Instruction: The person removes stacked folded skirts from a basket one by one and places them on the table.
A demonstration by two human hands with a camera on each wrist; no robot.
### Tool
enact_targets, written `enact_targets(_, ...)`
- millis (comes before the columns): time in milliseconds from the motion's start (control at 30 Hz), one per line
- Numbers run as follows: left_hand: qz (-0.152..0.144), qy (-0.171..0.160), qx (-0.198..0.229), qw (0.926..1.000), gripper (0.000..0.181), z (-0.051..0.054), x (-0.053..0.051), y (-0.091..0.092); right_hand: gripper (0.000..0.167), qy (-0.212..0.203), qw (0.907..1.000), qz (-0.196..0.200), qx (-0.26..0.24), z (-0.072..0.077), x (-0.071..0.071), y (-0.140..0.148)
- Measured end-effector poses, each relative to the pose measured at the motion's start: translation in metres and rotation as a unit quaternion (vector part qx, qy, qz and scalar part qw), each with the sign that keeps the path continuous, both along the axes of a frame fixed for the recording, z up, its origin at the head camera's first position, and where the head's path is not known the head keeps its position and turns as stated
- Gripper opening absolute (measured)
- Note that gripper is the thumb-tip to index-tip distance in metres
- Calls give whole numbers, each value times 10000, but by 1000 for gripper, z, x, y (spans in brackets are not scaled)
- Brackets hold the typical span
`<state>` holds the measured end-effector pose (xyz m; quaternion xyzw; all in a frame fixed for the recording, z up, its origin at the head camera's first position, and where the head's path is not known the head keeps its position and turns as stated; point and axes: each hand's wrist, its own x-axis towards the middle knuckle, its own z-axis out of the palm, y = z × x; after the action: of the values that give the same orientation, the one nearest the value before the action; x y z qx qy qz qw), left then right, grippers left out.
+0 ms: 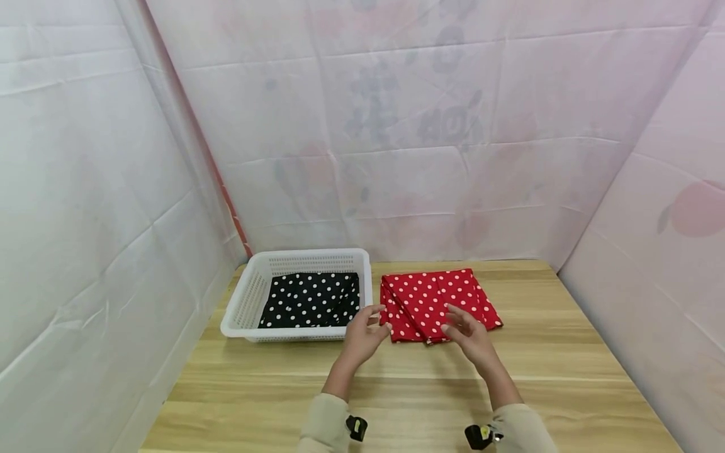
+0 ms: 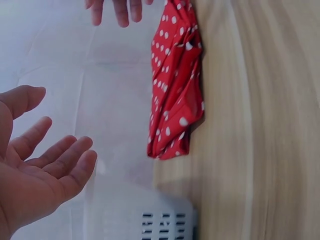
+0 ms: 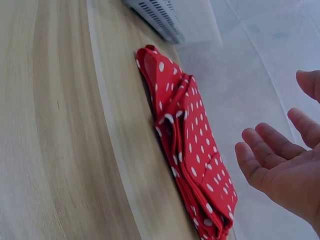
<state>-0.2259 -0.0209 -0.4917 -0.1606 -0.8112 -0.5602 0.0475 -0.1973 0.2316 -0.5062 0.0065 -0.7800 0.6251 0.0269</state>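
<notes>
hovering above the table [image 1: 402,409], the left hand [image 1: 362,333] and right hand [image 1: 471,338] are wide, fingers loosely bent and thumbs parted from them; both wrist views show them apart from the red cloth [image 1: 430,299]. that cloth, white-dotted, lies folded in uneven layers toward the table's far side, just right of the basket [image 1: 240,313]. the basket is white plastic with slotted walls, and a black cloth [image 1: 311,300] with white dots lies inside it.

the table has pale yellowish wood grain running crosswise, with a lighter streak [image 1: 408,377] between the cloth and the near side. soft shadows fall beneath the hands.

creased white sheets wall the space on three sides. the back sheet [image 1: 396,189] meets the table's far edge and carries faded pink patches and greyish marks too blurred to read. a red strip [image 1: 198,135] slants down the left corner, ending near the basket. the right sheet [image 1: 663,270] shows a pale pink fruit shape [image 1: 700,209].
</notes>
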Motion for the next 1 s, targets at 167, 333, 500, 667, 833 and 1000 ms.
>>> enact_targets(167, 199, 82, 209, 9996, 38, 5, -3, -14, 53, 143, 9996, 119, -231, 4, -4, -10)
enact_targets(333, 484, 106, 205, 9986, 40, 5, -6, -30, 55, 236, 9983, 316, -432, 10, -9, -24)
enact_targets(500, 635, 560, -21, 9964, 40, 3, -6, -42, 54, 191, 9969, 481, -588, 15, -14, -38)
enact_targets(667, 655, 674, -78, 9955, 41, 0, -10, -57, 53, 287, 9942, 704, -764, 18, -19, -53)
enact_targets(833, 877, 560, -214, 9943, 42, 0, -12, -77, 51, 212, 9909, 857, -1018, 25, -21, -68)
enact_targets(1000, 1203, 572, -315, 9906, 43, 1, -14, -95, 51, 183, 9880, 1017, -1144, 36, -22, -81)
